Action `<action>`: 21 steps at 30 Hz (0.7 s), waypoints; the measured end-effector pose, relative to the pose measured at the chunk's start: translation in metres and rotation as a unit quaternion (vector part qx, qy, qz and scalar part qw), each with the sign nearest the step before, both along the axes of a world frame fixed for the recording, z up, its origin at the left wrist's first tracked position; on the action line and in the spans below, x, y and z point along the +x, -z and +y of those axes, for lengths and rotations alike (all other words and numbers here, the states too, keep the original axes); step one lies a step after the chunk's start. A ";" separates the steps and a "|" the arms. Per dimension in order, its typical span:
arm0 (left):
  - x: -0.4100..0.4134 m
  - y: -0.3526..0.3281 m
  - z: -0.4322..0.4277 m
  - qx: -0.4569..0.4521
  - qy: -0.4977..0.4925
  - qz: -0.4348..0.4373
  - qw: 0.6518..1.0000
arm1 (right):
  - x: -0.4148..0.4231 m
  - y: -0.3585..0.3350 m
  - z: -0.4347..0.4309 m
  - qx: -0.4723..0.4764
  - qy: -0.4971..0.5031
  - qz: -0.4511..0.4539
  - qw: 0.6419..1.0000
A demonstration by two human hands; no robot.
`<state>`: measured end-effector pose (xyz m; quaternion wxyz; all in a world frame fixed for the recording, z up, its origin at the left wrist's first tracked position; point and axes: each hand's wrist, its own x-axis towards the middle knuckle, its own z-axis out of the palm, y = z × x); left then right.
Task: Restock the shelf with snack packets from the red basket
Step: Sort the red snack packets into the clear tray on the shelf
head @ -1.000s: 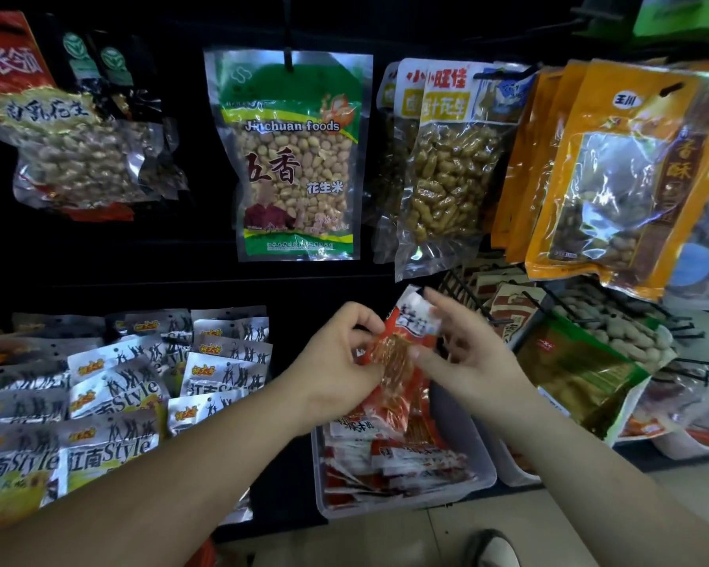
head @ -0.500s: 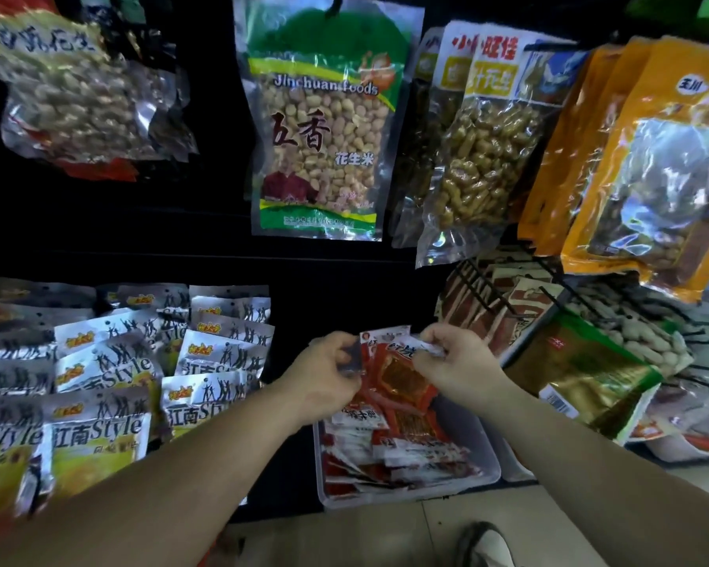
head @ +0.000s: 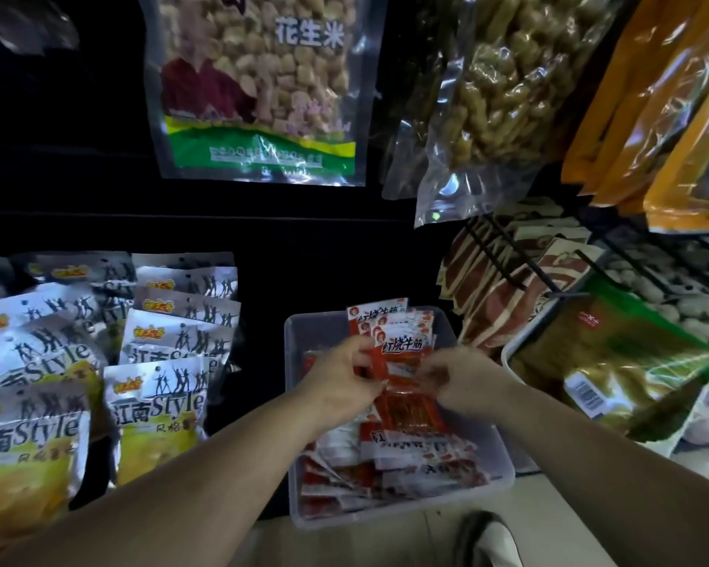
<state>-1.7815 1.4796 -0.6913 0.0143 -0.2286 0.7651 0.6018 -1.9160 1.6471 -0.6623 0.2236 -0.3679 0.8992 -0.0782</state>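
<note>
**Both hands on one red packet at the back of the bin**

We pinch a red snack packet (head: pixel 379 364) with our left hand (head: pixel 338 380), the thumb and curled fingers gripping its left edge. Our right hand (head: pixel 465 380) meets it from the other side, its fingers (head: pixel 430 372) bent tightly in and gripping the packet's right edge. The packet stands nearly upright, red below with a white band of blue characters on top. It is the front one in a row of matching packets (head: pixel 389 313) standing along the back edge of the clear bin (head: pixel 504 480). Toward the bin's front edge, more red and white packets (head: pixel 410 452) lie flat in a loose heap. To the left of the bin, silver and yellow packets (head: pixel 160 386) overlap, and a peanut bag (head: pixel 258 88) hangs above.
</note>
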 end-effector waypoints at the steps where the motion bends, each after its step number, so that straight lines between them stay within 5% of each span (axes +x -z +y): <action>1: 0.002 0.000 0.001 -0.002 0.007 -0.011 1.000 | 0.001 0.002 0.000 0.080 -0.021 -0.038 0.996; 4: 0.005 -0.002 0.001 -0.003 -0.007 -0.015 1.000 | 0.005 0.007 0.000 0.164 -0.014 -0.101 0.981; 8: 0.010 -0.007 -0.003 -0.002 -0.032 -0.002 0.999 | 0.008 0.010 -0.011 0.040 0.013 -0.029 0.999; 12: 0.012 -0.005 -0.007 -0.001 -0.056 0.018 0.998 | 0.009 0.028 -0.034 -0.072 0.062 -0.100 0.990; 21: -0.002 0.009 -0.008 0.007 -0.077 0.029 0.997 | -0.036 0.086 -0.061 -0.057 0.067 0.080 0.993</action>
